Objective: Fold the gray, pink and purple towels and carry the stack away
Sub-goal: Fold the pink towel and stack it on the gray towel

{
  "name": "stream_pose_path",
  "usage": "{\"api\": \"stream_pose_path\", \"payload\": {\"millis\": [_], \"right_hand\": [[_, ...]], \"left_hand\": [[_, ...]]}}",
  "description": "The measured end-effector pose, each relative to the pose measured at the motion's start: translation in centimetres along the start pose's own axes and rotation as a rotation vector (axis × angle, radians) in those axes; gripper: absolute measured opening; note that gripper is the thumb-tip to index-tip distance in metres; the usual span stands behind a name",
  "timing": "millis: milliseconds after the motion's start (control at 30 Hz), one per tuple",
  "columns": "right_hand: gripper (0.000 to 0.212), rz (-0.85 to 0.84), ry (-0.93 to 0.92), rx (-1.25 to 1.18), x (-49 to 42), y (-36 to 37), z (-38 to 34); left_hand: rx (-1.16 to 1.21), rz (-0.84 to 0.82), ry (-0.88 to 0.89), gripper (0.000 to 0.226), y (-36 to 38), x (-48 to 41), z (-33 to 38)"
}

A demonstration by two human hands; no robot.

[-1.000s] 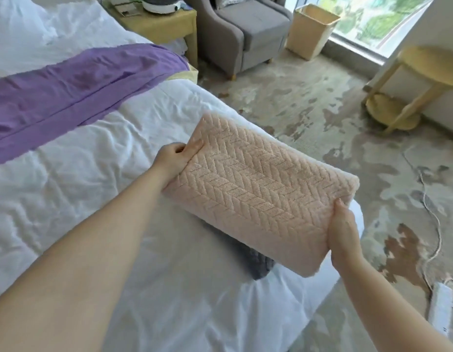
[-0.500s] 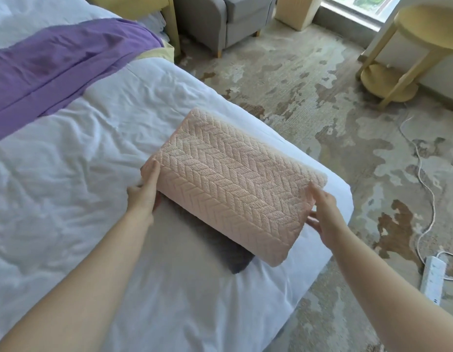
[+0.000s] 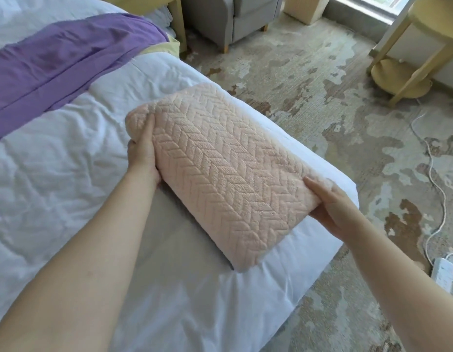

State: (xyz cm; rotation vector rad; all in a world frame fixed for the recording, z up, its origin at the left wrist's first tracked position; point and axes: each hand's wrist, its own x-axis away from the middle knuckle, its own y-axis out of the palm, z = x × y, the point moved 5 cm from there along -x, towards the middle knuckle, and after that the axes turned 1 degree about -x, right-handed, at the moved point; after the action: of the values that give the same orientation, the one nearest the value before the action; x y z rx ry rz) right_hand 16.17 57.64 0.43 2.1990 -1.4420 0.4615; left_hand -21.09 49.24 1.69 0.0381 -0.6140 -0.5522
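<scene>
A folded pink towel [image 3: 220,174] with a herringbone weave lies near the corner of the white bed [image 3: 68,179]. It covers the folded gray towel [image 3: 232,267], of which only a dark sliver shows under its near corner. My left hand [image 3: 143,153] presses flat against the pink towel's left end, with one digit lying on its top edge. My right hand [image 3: 329,207] rests with straight fingers on its right end. The purple towel [image 3: 55,59] lies spread out across the bed at the upper left, apart from both hands.
The bed's edge drops to patterned carpet on the right. A gray armchair [image 3: 235,19], a beige bin [image 3: 304,6] and a yellow round side table [image 3: 408,59] stand beyond. A white cable [image 3: 433,174] runs to a power strip [image 3: 446,275] on the floor.
The pink towel came down from the air onto the gray towel, which it now hides almost fully. Both hands let go of it and now lie flat against its ends.
</scene>
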Motion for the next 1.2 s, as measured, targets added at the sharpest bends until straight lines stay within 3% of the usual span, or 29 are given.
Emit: {"api": "stream_pose_path", "payload": {"millis": [167, 400, 567, 633, 700, 767, 800, 867, 900, 1033, 1200], "right_hand": [[0.046, 0.153, 0.056, 0.083, -0.4, -0.6, 3.1], [0.043, 0.073, -0.097, -0.026, -1.6, -1.1, 1.5], [0.047, 0.151, -0.002, 0.195, -1.3, -1.2, 3.1], [0.062, 0.282, -0.101, 0.390, -0.7, -1.3, 2.3], [0.072, 0.400, -0.395, 0.712, 0.2, -0.3, -0.2], [0.076, 0.389, -0.646, 1.032, 0.9, 2.9, -2.2], [0.078, 0.347, -0.703, 1.193, 0.9, 5.0, -2.6], [0.089, 0.235, -0.702, 1.454, 0.1, 8.8, -2.1], [0.096, 0.191, -0.657, 1.534, -0.4, 10.1, -1.4], [0.114, 0.144, -0.469, 1.584, -3.1, 11.4, 1.3], [0.113, 0.141, -0.433, 1.626, -6.4, 10.6, 3.1]], "left_hand": [[-0.465, 0.187, -0.107, 0.105, -2.5, -1.8, -4.0], [-0.068, 0.021, -0.007, 0.093, -1.2, -2.4, -3.3], [-0.400, 0.245, 0.032, 0.082, -1.9, -1.9, -4.4], [-0.646, 0.406, 0.231, 0.078, -2.3, -1.0, -3.0], [-0.943, 0.456, 0.747, 0.072, -0.8, 1.5, -0.4], [-1.173, 0.206, 1.256, 0.061, 3.0, 4.7, -0.2], [-1.298, 0.011, 1.352, 0.059, 4.9, 5.4, -0.8], [-1.571, -0.295, 1.307, 0.060, 8.0, 5.2, -2.3], [-1.681, -0.364, 1.261, 0.061, 8.8, 4.3, -2.9], [-1.875, -0.397, 1.110, 0.065, 9.1, -1.2, -4.2], [-1.908, -0.400, 1.060, 0.065, 8.7, -4.6, -6.5]]}}
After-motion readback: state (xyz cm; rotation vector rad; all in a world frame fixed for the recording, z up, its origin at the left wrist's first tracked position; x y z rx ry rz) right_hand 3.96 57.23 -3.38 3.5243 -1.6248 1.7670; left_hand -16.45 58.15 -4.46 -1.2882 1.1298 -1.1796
